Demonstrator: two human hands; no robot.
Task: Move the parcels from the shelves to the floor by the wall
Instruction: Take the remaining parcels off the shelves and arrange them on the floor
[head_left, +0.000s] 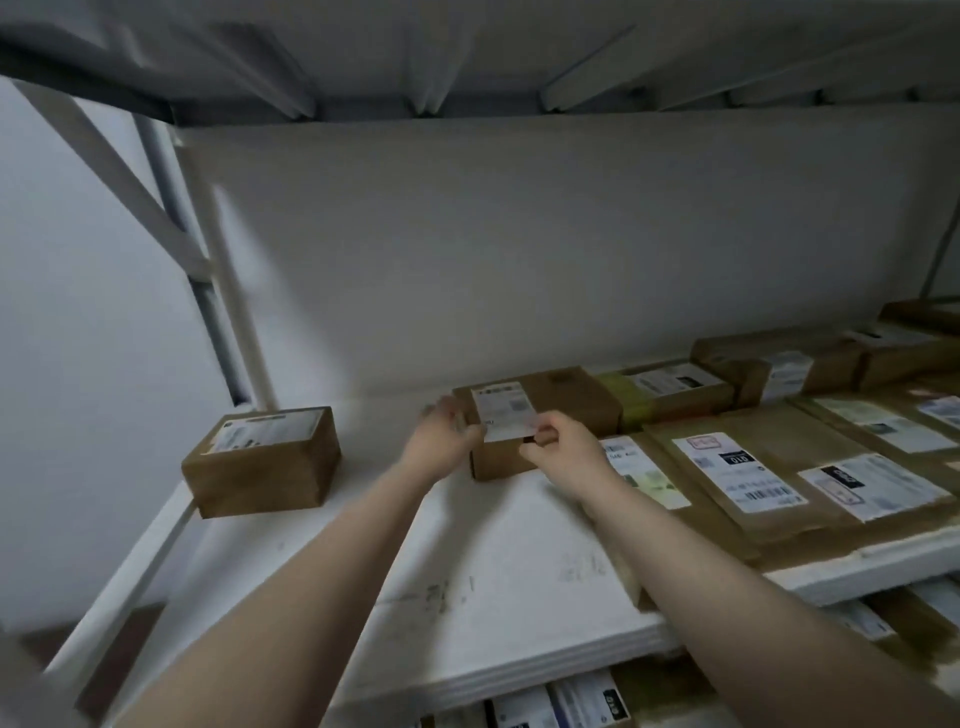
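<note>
On the white shelf (493, 545), left hand (447, 434) & right hand (563, 449) grip small brown cardboard parcel (561, 397) w/ curled fingers (545, 434); best lifted level

Both bare forearms reach far and inward, nearly meeting. The left hand (441, 436) cups the left end of the brown box (556, 397), thumb on the top edge, fingers blurred along its far side. The right hand (566, 452) sits just right of it, fingers curled, pinching the box's near edge, wrist bent slightly.
</note>
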